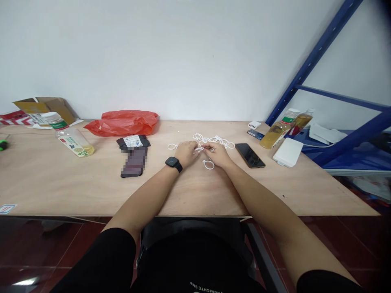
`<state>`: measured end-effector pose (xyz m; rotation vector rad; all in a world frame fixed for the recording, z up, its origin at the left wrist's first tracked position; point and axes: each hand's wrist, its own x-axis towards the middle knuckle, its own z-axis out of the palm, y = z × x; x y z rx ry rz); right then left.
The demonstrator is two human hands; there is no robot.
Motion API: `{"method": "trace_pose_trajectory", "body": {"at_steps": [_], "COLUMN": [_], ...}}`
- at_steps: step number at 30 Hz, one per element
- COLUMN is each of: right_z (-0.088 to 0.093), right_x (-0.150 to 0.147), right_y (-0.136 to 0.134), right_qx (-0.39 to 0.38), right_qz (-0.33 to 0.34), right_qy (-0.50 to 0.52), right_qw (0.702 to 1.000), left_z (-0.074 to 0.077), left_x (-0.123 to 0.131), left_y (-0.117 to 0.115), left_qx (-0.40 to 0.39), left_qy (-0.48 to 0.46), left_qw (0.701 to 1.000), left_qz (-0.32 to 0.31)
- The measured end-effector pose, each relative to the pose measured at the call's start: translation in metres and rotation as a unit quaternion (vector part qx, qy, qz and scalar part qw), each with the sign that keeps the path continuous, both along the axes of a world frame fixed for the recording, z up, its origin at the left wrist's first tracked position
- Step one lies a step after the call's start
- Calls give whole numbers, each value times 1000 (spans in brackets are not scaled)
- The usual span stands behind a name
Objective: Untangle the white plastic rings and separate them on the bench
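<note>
Together, the left hand [185, 152] and right hand [218, 154] have a closed, pinching grip on a thin white plastic ring [198, 150] between them, over the pale wooden counter [195, 195]. Similar white rings [216, 139] lie heaped just behind; a black rectangular smartphone [250, 156] lies right of the right hand.

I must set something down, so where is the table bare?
Bare wood lies between the left forearm and corner label, and, except for a dark speck, right of the right forearm in front of the white case. Crowded: around left hand and right hand, among white rings.
</note>
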<state>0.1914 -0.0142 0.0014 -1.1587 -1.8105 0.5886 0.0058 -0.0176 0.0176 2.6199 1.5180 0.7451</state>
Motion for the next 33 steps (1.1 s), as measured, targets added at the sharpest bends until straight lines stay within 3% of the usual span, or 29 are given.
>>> {"method": "trace_pose_trajectory", "body": {"at_steps": [4, 11, 16, 22, 27, 33], "right_z": [3, 3, 5, 8, 11, 18], "right_x": [-4, -5, -4, -2, -2, -3], "right_y": [-4, -4, -5, -7, -9, -11], "right_qx": [-18, -28, -7, 24, 42, 87], "right_qz": [23, 31, 34, 13, 45, 37], "right_qy": [7, 40, -15, -21, -77, -166], "right_qw": [1000, 998, 999, 999, 995, 982], "left_z": [-1, 2, 3, -1, -2, -3], "left_x": [1, 0, 0, 1, -1, -3], "left_y": [-1, -2, -2, -4, -1, 2], "left_qx": [-30, -15, -3, 15, -44, -32], "left_qy": [31, 73, 62, -55, -21, -13], "left_qw": [999, 997, 997, 998, 998, 998], "left_qz": [-3, -16, -43, -32, -29, -46]}}
